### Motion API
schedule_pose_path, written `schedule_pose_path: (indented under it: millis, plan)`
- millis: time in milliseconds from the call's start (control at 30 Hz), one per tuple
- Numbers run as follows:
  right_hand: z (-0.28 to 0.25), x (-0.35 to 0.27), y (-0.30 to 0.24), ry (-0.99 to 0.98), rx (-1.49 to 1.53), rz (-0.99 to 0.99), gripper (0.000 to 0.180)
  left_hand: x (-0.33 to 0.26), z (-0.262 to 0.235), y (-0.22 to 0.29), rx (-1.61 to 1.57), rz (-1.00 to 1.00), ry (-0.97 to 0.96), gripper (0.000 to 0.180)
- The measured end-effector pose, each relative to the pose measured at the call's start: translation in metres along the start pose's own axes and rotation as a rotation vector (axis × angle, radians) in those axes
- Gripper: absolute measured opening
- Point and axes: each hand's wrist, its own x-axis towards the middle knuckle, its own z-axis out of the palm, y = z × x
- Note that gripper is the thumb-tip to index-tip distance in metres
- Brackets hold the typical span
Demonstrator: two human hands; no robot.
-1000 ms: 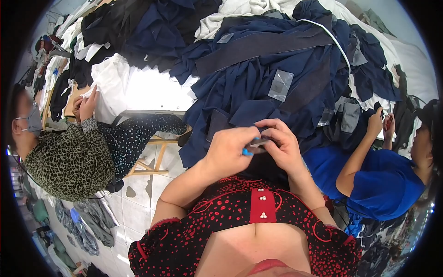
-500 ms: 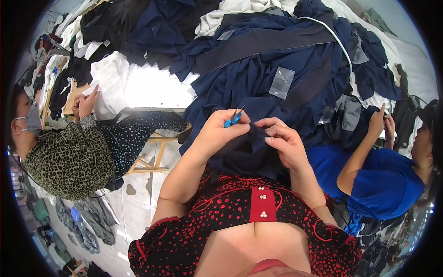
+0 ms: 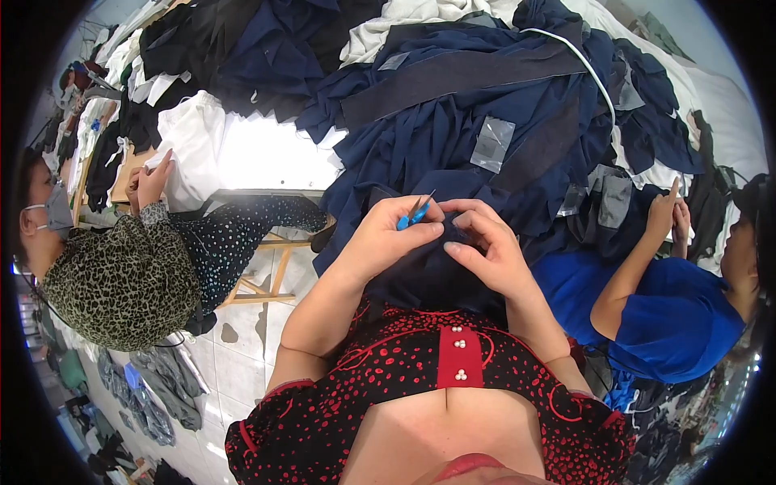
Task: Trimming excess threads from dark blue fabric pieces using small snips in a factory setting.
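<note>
My left hand (image 3: 394, 242) is closed around small thread snips with blue handles (image 3: 413, 215); their thin dark blades point up past my index finger. The fingertips of this hand also rest at the navy cloth (image 3: 424, 271), which hangs over my lap. My right hand (image 3: 493, 250) is closed too, with thumb and fingers pinching a bit of that navy cloth close beside the left fingertips. The exact spot between the two hands is small and partly hidden by the fingers.
A large heap of navy cloth (image 3: 404, 121) with dark strips covers the table before me, with a clear plastic piece (image 3: 492, 145) and a white cord (image 3: 578, 52) on it. Co-workers sit at left, by white cloth (image 3: 192, 149), and at right, in a blue top (image 3: 671, 323).
My right hand has moved left, closer to my left hand, and its fingers have closed in more. The snips have tilted slightly and shifted a little to the right.
</note>
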Motion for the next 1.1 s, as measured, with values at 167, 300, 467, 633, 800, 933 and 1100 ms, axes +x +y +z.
schedule_pose_path:
  millis: [167,300,467,633,800,933,1100]
  plan:
    - [-0.007,-0.001,0.01,-0.046,-0.025,-0.019,0.01,0.002,-0.004,-0.003,-0.158,-0.072,-0.04,0.011]
    - [-0.004,-0.002,0.022,0.078,0.204,-0.001,0.008,0.009,-0.005,-0.014,-0.428,-0.077,-0.059,0.02]
    - [-0.015,-0.003,0.019,0.048,-0.006,-0.114,0.006,0.017,-0.008,-0.024,-0.325,-0.142,-0.129,0.03]
    - [-0.032,-0.006,0.016,-0.036,-0.133,-0.203,0.004,0.023,0.001,-0.018,-0.305,-0.28,-0.331,0.041]
    - [-0.038,-0.009,0.016,-0.021,-0.253,-0.261,0.008,0.024,0.015,-0.013,-0.194,-0.239,-0.322,0.047]
    - [-0.038,-0.009,0.024,0.065,-0.235,-0.319,0.011,0.02,0.023,-0.012,-0.027,-0.163,-0.257,0.043]
    - [-0.043,-0.013,0.029,0.019,-0.123,-0.372,0.015,0.021,0.016,-0.013,-0.344,-0.342,-0.334,0.035]
